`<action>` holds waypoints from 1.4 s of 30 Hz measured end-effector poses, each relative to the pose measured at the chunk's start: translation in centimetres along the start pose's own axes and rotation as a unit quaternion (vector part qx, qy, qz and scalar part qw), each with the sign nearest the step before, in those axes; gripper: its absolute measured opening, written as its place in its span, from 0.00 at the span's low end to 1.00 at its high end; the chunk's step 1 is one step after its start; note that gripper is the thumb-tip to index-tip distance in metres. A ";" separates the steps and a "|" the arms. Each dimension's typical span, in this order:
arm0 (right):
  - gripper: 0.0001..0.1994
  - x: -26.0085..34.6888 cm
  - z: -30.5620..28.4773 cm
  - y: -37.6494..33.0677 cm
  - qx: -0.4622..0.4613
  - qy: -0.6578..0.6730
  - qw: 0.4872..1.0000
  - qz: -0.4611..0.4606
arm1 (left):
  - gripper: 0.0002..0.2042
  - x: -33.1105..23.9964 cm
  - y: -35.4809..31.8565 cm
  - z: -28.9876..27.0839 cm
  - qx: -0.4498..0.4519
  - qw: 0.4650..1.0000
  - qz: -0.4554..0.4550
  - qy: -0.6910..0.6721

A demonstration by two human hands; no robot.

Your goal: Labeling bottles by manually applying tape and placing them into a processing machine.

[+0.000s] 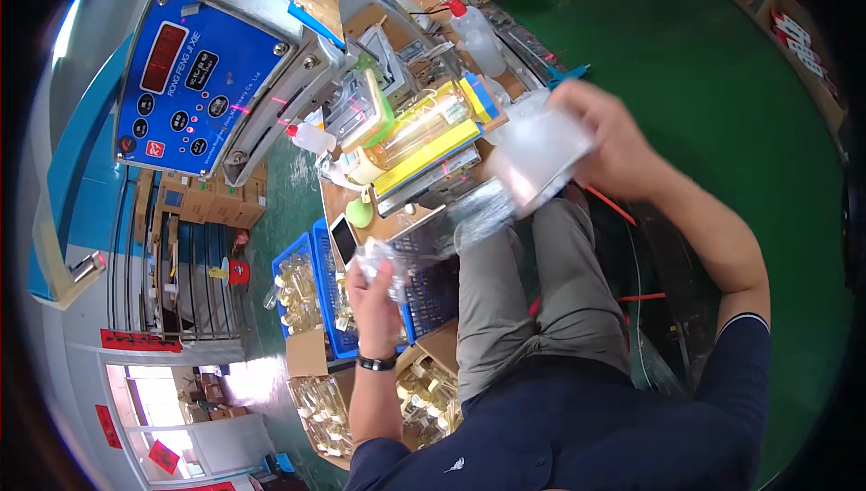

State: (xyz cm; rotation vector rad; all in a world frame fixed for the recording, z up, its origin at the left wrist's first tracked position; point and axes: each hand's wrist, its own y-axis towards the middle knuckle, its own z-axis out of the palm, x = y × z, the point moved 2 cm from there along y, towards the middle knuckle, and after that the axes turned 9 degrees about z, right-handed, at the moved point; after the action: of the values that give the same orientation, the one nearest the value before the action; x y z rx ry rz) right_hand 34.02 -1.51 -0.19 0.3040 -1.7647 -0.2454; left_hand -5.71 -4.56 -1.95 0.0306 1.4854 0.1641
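My left hand (375, 311), with a dark band on its wrist, is closed around crumpled clear plastic film (383, 266). My right hand (609, 144) grips a whitish translucent flat piece (541, 148); motion blurs it, so I cannot tell its exact kind. More clear film (478, 216) hangs from its lower edge, above my lap, toward my left hand. Beyond my hands, a clear bottle with pale yellow tint (424, 135) lies in a machine's yellow and blue holder (428, 171). Beside it is a green-edged frame (383, 108).
A blue control panel (203, 85) stands at upper left. Red-capped squeeze bottles (483, 45) and a phone (343, 238) are on the bench. Blue crates (316, 256) and cardboard boxes (307, 356) of bottles stand at my left. Red tubing (613, 207) runs by my legs.
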 end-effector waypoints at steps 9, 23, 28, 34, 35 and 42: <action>0.15 -1.8 -1.5 6.1 -0.025 0.292 0.953 0.075 | 0.10 -4.2 9.6 -0.6 0.024 0.987 0.094 0.125; 0.13 -6.7 -4.6 13.5 -0.029 0.270 0.960 0.068 | 0.17 -5.4 17.1 4.2 0.031 0.895 0.209 0.393; 0.12 -7.8 -4.8 13.2 -0.027 0.274 0.957 0.090 | 0.20 -5.1 16.8 5.3 0.024 0.886 0.201 0.417; 0.12 -8.2 -4.9 13.6 -0.029 0.271 0.958 0.087 | 0.20 -5.6 16.8 5.8 0.031 0.893 0.171 0.416; 0.12 -8.2 -4.9 13.6 -0.027 0.268 0.959 0.084 | 0.19 -5.7 16.7 5.9 0.033 0.888 0.166 0.427; 0.11 -8.7 -4.9 13.8 -0.015 0.242 0.964 0.111 | 0.19 -5.6 16.8 6.0 0.032 0.884 0.161 0.438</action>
State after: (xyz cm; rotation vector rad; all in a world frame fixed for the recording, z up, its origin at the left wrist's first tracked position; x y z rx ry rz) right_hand 39.57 14.40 -2.70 0.1260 -1.2950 -0.0300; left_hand -1.71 11.85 6.15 0.2919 2.3896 0.4379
